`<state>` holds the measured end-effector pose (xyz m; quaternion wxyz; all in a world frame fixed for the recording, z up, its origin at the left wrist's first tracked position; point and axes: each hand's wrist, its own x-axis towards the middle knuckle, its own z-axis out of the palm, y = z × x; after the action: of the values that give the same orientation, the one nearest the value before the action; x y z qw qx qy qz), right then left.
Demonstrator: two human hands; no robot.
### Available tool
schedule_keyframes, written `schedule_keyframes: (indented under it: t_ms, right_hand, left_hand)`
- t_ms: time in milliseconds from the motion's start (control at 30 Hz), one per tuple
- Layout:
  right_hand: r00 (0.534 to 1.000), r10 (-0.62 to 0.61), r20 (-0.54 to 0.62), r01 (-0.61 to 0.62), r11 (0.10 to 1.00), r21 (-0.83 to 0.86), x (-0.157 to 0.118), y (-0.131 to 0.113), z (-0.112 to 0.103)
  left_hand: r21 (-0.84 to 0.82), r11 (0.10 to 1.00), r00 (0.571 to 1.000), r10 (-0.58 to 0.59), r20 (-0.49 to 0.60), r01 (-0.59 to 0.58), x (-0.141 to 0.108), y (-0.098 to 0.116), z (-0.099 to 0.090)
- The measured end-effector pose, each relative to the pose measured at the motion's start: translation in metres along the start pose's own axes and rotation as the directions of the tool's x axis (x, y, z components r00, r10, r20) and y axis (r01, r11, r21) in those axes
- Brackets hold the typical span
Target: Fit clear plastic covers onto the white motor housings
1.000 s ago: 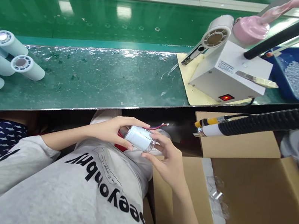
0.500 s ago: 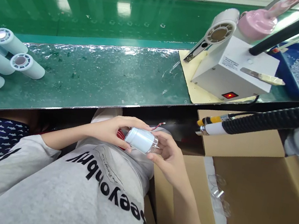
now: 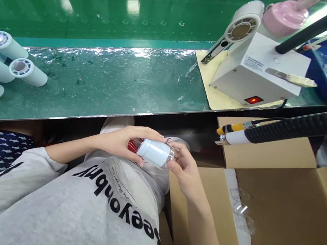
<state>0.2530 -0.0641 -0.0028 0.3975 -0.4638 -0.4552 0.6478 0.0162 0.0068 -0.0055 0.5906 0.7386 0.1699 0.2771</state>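
A short pale-blue cylinder (image 3: 153, 152) with a clear end lies across my lap, held between both hands. My left hand (image 3: 126, 143) wraps round its left end, thumb below and fingers over the top. At the clear right end, my right hand (image 3: 185, 168) grips with thumb and bent fingers. A thin dark-red wire (image 3: 167, 140) shows at the top edge, by the right fingertips. Something with red stripes (image 3: 132, 146) peeks out between the left palm and the cylinder.
Several pale-blue fan housings (image 3: 28, 72) lie at the bench's left. A white box with a lit red switch (image 3: 254, 100) stands right, near a white handheld fan (image 3: 242, 27) and a blue tray (image 3: 323, 69). Below are an electric screwdriver (image 3: 235, 138) and an open cardboard carton (image 3: 289, 208).
The red wire, which stuck out to the upper right, now lies close to the cylinder. My right fingers have closed in on the clear end. My left hand stays as it was.
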Motion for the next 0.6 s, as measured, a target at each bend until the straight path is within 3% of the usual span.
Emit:
schedule_keyframes:
  t_ms: [333, 600]
  right_hand:
    - [0.987, 0.158, -0.009, -0.156, 0.981, 0.115, 0.002, 0.013, 0.004]
    - [0.96, 0.277, 0.046, -0.281, 0.934, 0.222, 0.007, 0.007, 0.015]
  left_hand:
    - [0.031, 0.998, 0.998, 0.055, 0.022, -0.055, -0.001, 0.0, 0.0]
    - [0.002, 1.0, 1.0, -0.027, 0.014, 0.027, -0.002, -0.001, 0.0]
